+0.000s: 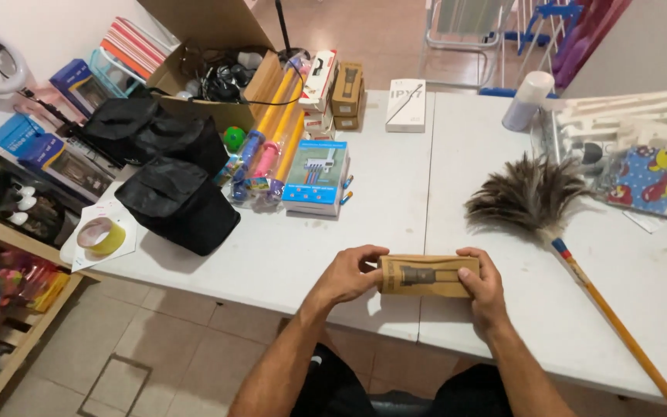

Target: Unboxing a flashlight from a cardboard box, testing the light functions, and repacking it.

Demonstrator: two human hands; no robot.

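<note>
While the left hand (347,276) and right hand (484,284) clasp the ends of a brown cardboard box (428,276) at the white table's (395,201) near edge, a feather duster (538,202) lies at two o'clock, black bags (175,202) at ten

floor (194,340): beige tiles, pale grout | white table (364,224): two tops butted, seam down the middle | wooden shelf (17,340) — lower left, crowded | wall (48,23): plain white | metal rack (465,31) — far side | light: even, soft
</note>
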